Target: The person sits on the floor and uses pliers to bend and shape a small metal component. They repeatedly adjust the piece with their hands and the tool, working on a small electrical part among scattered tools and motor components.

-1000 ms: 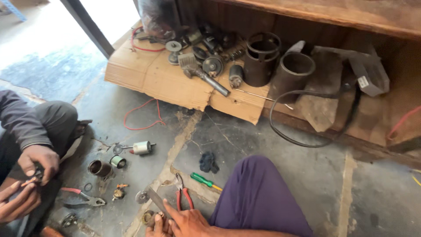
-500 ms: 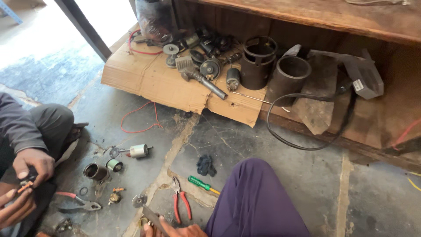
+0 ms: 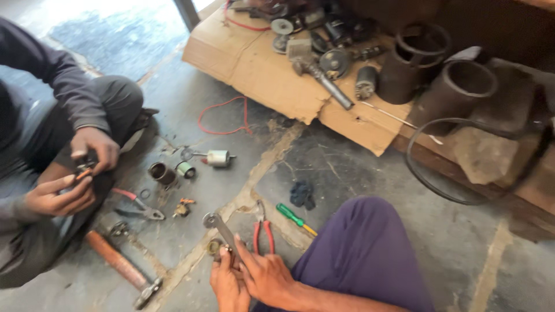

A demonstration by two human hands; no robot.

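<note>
My left hand (image 3: pixel 227 284) and my right hand (image 3: pixel 265 276) meet low in the view, just in front of my purple-clad knee (image 3: pixel 364 254). My right hand grips the handle of a grey metal wrench (image 3: pixel 220 227), whose ring end points away to the upper left. A small round brass part (image 3: pixel 214 247) sits under the wrench, and my left hand's fingers close on it. Red-handled pliers (image 3: pixel 263 231) lie on the floor right beside my right hand. A green screwdriver (image 3: pixel 295 218) lies just beyond them.
A co-worker sits at the left; their hands (image 3: pixel 87 156) hold a small part. Near them lie second pliers (image 3: pixel 136 205), a hammer (image 3: pixel 118 263), a small motor (image 3: pixel 217 158) and metal rings (image 3: pixel 161 172). Beyond are cardboard (image 3: pixel 260 69) with machine parts, metal cylinders (image 3: pixel 457 86), a black cable (image 3: pixel 428 179) and a red wire (image 3: pixel 222 115).
The view has dropped and closed in on the floor. My hands have come further into view with the wrench raised between them. The co-worker keeps handling the small part.
</note>
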